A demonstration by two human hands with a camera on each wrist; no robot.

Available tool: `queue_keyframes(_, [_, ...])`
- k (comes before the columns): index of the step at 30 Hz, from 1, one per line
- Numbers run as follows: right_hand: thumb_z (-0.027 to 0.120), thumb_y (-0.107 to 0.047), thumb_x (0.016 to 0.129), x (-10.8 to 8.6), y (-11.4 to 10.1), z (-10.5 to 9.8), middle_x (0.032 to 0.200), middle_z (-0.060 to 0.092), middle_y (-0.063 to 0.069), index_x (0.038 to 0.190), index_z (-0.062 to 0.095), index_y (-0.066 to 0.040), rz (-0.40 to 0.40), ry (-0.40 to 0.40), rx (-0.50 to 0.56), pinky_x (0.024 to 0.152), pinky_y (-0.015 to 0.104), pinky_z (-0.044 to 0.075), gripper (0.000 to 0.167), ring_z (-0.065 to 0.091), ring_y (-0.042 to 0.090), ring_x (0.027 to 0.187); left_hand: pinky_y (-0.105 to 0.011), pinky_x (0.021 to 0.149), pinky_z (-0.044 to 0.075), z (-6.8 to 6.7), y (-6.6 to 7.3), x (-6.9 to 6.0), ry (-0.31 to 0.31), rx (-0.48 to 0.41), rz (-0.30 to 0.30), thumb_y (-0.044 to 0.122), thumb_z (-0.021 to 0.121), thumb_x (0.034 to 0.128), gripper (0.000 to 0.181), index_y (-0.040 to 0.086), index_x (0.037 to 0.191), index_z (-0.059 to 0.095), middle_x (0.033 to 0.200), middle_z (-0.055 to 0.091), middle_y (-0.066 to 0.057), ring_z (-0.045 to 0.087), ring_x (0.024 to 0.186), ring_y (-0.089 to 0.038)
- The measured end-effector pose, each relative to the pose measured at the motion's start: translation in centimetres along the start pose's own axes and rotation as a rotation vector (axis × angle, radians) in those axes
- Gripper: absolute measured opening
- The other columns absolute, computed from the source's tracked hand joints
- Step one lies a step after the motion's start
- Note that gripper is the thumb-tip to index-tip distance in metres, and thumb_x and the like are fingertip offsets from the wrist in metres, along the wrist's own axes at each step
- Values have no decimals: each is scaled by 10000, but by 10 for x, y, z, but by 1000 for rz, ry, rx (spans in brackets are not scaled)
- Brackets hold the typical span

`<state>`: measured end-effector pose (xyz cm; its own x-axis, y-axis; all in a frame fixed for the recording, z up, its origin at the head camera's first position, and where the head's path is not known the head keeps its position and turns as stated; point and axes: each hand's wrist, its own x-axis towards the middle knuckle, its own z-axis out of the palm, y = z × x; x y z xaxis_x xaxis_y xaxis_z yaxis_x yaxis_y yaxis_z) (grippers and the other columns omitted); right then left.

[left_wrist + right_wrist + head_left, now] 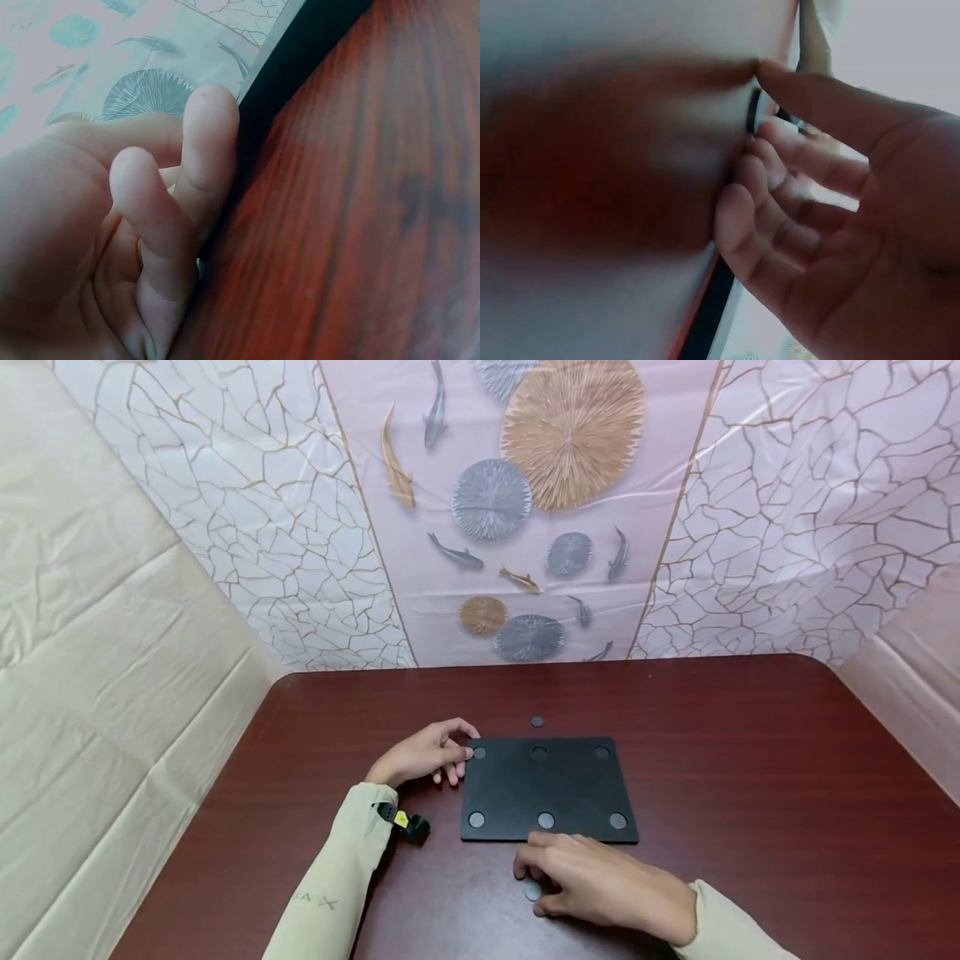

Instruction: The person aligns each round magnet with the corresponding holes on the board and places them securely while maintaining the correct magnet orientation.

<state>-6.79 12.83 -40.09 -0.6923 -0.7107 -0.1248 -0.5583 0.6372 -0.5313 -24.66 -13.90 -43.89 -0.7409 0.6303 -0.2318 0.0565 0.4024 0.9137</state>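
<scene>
A black rectangular board (547, 789) lies flat on the table, with round spots in two rows. Along the near row are three grey discs (546, 820). My left hand (427, 752) grips the board's far left corner, its thumb beside a darker round spot (479, 752). In the left wrist view, curled fingers (210, 142) rest against the board's edge. Just in front of the near edge, my right hand (592, 881) curves over a small grey disc (532, 891) on the table. Thumb and fingers stand around this disc (755, 110), with a gap at the thumb.
Another dark disc (537, 722) lies on the table behind the board. The reddish-brown table (750, 760) reaches back to a patterned cloth wall (495, 568). A black device with a yellow tag (405, 821) is strapped at the left wrist.
</scene>
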Motion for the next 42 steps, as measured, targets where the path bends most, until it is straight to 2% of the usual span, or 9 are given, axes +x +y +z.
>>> queue_keyframes(5, [822, -162, 937, -1, 0, -2, 992, 603, -175, 1034, 701, -266, -23, -40, 30, 684, 190, 495, 186, 536, -46, 769, -263, 513, 540, -1, 1, 1, 1, 17, 9, 160, 626, 1069, 291, 119, 1352, 573, 780, 710, -103, 710, 637, -197])
queue_keyframes(11, [809, -119, 940, -1, 1, -1, 995, 618, -167, 1001, 717, -246, -67, -33, 28, 666, 165, 481, 169, 524, -55, 743, -261, 519, 543, 0, 0, -1, 7, 20, 11, 165, 623, 1072, 297, 120, 1361, 570, 785, 710, -98, 711, 641, -193])
queue_keyframes(20, [805, -135, 949, 0, 2, 0, 964, 596, -181, 993, 715, -250, -44, -41, 55, 663, 164, 489, 153, 532, -66, 741, -255, 510, 533, 0, -1, -3, 13, 10, 11, 156, 621, 1069, 294, 117, 1356, 569, 775, 706, -93, 706, 629, -185])
queue_keyframes(33, [794, -175, 949, -2, 2, 0, 922, 566, -176, 992, 695, -239, -49, 31, -29, 656, 174, 475, 125, 512, -54, 722, -254, 503, 531, 0, -1, -1, 11, 4, 6, 133, 616, 1070, 288, 115, 1354, 569, 773, 703, -93, 704, 627, -183])
queue_keyframes(42, [766, -162, 979, -2, 5, -7, 946, 587, -171, 1013, 650, -255, -24, 32, 16, 690, 202, 494, 152, 541, -36, 798, -255, 506, 532, 0, -1, -1, 12, 10, 6, 134, 618, 1072, 282, 119, 1350, 572, 780, 708, -95, 704, 632, -185])
